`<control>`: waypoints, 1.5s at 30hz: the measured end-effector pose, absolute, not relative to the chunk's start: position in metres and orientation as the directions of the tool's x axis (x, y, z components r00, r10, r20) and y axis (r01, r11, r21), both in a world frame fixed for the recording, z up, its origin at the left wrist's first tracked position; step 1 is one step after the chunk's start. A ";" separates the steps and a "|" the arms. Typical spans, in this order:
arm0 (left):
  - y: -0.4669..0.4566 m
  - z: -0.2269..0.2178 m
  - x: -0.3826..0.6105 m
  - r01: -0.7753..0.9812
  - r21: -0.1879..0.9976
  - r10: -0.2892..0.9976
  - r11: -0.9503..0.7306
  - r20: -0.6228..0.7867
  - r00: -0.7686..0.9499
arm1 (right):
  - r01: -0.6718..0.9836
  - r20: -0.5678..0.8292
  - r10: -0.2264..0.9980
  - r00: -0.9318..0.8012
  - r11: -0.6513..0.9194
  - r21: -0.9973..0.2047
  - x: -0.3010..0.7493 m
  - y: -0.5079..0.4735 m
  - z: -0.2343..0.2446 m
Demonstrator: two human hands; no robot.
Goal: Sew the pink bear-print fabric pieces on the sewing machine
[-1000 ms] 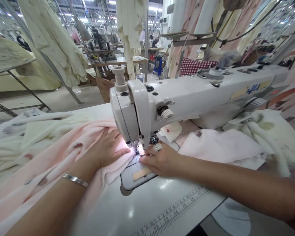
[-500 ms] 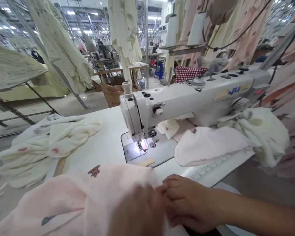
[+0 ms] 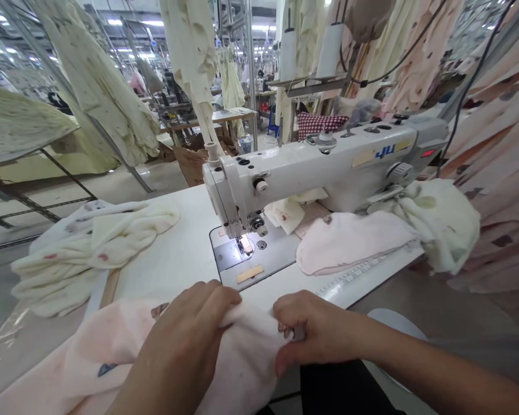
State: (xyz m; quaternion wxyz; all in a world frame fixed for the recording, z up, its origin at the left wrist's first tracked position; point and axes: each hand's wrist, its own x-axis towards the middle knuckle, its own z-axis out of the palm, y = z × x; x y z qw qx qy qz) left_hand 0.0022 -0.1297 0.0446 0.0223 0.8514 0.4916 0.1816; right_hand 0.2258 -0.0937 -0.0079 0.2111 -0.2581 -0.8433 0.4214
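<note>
A pale pink fleece cloth (image 3: 246, 363) with small printed animals lies over the table's front edge. My left hand (image 3: 194, 323) is closed on its upper edge, fingers bent over the fabric. At the cloth's right edge my right hand (image 3: 305, 331) pinches it between thumb and fingers. Just beyond both hands stands a white sewing machine (image 3: 311, 167), its lamp lighting the presser foot (image 3: 243, 245). No cloth lies under the foot. A folded pink piece (image 3: 354, 242) rests on the table to the right of the needle plate.
Cream fabric (image 3: 99, 248) is heaped on the table (image 3: 177, 225) at the left. Another cream bundle (image 3: 441, 219) sits at the machine's right end. Thread cones (image 3: 331, 49) stand behind the machine. Hanging cloth (image 3: 497, 190) borders the right side.
My left hand has moved left, away from the right hand, and the cloth's edge now spans between them. The right hand has turned to a pinch. The view has shifted slightly.
</note>
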 end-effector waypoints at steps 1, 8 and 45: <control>-0.131 0.050 0.001 0.835 0.214 0.859 -0.506 0.205 0.468 | 0.207 0.145 0.600 -0.786 0.477 -0.854 0.225 -0.098 -0.004; -0.141 0.082 -0.004 0.701 0.650 0.844 -0.295 -0.166 0.510 | 0.222 -0.226 0.422 -0.878 -0.059 -0.973 0.229 -0.113 0.019; -0.046 -0.001 0.004 0.927 -0.049 0.894 -0.372 0.248 0.372 | 0.532 0.093 0.561 -0.823 0.817 -0.221 0.201 -0.058 -0.009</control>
